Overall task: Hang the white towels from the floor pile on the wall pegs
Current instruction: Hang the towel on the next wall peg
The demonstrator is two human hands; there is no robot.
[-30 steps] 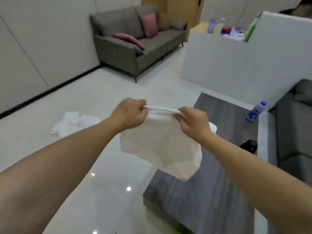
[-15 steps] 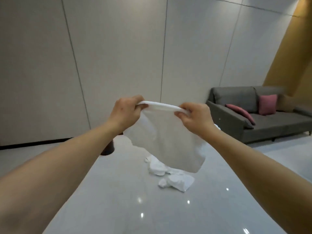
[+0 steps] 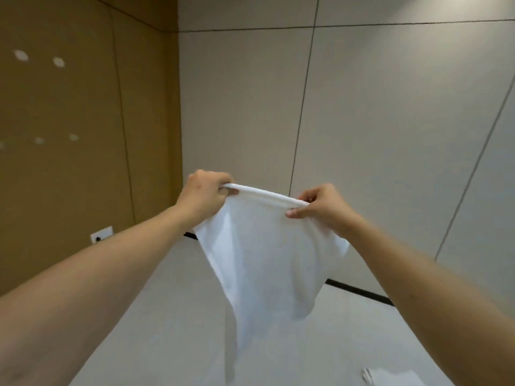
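white towel held up in both hands before the wall corner

we hold one soft white cloth towel (image 3: 267,263) in the air with our two bare hands, arms stretched forward. our left hand (image 3: 204,195) grips the left end of the rolled top edge, the fingers curled around the cloth. our right hand (image 3: 320,207) pinches the right end of the same edge, thumb below and the other fingers bent over the top. between the hands the edge makes a thick white band, a little higher on the left side. the rest of the towel hangs down freely from it and narrows to a point above the pale glossy floor (image 3: 172,316), not touching it.

behind the towel a brown panelled wall (image 3: 83,121) meets a light grey panelled wall (image 3: 376,107) in a corner. on the brown wall there are small pale round spots (image 3: 58,62), blurred, so we cannot tell what they are. a white wall socket (image 3: 101,234) sits low on the brown wall, near our left forearm. at the bottom right edge, a piece of other white cloth (image 3: 390,378) lies on the floor, only partly in view.
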